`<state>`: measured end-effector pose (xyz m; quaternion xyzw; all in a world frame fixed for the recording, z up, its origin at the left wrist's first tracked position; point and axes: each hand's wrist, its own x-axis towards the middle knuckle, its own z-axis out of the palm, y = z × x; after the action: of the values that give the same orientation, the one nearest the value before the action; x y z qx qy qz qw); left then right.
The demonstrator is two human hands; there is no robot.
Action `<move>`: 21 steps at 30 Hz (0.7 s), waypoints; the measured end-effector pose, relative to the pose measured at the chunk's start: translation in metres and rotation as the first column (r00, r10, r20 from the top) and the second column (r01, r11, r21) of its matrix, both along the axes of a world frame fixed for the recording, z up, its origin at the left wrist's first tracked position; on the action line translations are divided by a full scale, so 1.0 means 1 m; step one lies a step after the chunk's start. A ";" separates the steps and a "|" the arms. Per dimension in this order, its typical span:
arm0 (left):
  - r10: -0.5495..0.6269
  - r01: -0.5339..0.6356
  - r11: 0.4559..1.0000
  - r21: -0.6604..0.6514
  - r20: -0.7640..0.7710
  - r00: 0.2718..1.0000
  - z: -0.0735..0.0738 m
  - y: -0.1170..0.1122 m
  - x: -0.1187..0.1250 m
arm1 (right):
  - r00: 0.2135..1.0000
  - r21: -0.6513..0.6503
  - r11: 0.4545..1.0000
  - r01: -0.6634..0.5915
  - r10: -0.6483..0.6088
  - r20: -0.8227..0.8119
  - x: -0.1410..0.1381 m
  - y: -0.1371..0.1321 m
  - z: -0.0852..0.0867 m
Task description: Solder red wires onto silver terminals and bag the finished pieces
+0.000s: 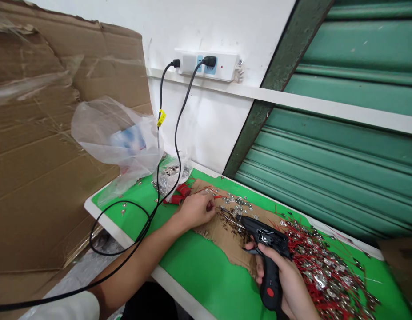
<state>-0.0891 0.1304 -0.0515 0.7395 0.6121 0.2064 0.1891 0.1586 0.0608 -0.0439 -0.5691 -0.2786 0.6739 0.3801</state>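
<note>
Near the tabletop's [199,271] front edge, the right hand [292,284] is closed around the grip of a black soldering gun [267,249] with a red button, its thin tip over torn cardboard [222,235], where the left hand [195,210] pinches a small part [211,205].

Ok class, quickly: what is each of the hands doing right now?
Left hand: closed, fingertips pinching a small piece on the cardboard; which piece cannot be told.
Right hand: closed around the black soldering gun.

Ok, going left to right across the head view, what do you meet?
Cardboard sheet → clear plastic bag → left hand → black gun-shaped tool gripped in the right hand → pile of red wires with metal terminals.
</note>
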 end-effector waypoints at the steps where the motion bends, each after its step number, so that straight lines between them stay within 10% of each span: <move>1: 0.000 0.000 1.000 0.000 -0.001 1.000 0.000 0.000 0.000 | 1.000 -0.019 1.000 0.009 -0.009 -0.007 0.000 0.001 0.001; 21: -0.011 0.011 0.999 0.040 -0.001 1.000 -0.001 0.000 0.000 | 0.998 -0.103 0.995 0.016 -0.022 -0.058 -0.003 0.005 0.008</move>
<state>-0.0893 0.1308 -0.0524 0.7465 0.6041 0.2171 0.1752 0.1558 0.0653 -0.0361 -0.5704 -0.2269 0.7000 0.3649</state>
